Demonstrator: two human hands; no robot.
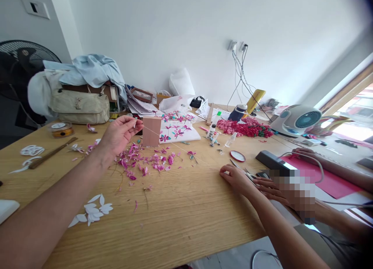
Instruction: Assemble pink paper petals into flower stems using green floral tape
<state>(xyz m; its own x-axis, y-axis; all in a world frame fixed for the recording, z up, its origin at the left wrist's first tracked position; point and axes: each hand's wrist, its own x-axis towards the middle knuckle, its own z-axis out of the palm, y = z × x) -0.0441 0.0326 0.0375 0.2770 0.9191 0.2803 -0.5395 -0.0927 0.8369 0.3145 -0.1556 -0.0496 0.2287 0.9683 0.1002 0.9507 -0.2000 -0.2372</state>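
Note:
My left hand is raised over the left-middle of the table, with thumb and fingers pinched on a thin pale thread. A small white bit shows between those fingertips. The thread runs slantwise down to my right hand, whose fingers are pinched together low over the wood; its far end is hard to make out. Scissors lie just beside my right hand. Under and past my left hand are scattered pink petals, and an upright pinkish-brown block stands close to it.
White petals lie at the front left, near a brown bundle of stems. Small bottles and a round red-rimmed lid are farther back. At right, another person's hand rests near a grey device. A small fan stands behind.

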